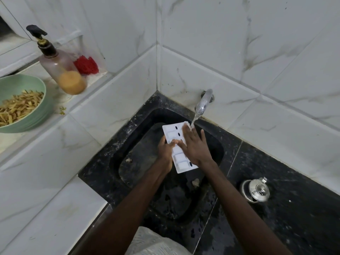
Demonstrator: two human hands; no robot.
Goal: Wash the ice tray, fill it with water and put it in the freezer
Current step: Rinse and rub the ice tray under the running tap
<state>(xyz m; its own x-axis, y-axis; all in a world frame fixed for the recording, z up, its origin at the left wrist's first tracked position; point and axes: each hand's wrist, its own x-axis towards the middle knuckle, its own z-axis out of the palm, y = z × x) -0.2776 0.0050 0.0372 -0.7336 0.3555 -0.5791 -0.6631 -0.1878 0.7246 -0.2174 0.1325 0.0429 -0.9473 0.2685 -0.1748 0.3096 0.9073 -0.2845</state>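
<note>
A white ice tray (179,160) is held over the black sink (117,155), its compartments facing up. My left hand (166,149) grips its left edge, thumb on top. My right hand (195,145) lies flat on the tray with straight fingers, fingertips under the stream. Water runs from the metal tap (203,103) onto the tray's far end and my right fingertips. The right half of the tray is hidden under my right hand.
A pump soap bottle (61,70) and a red scrubber (86,64) stand on the tiled ledge at left, beside a green bowl (27,118) of peelings. A steel lid (256,190) lies on the black counter at right. Food scraps sit in the sink.
</note>
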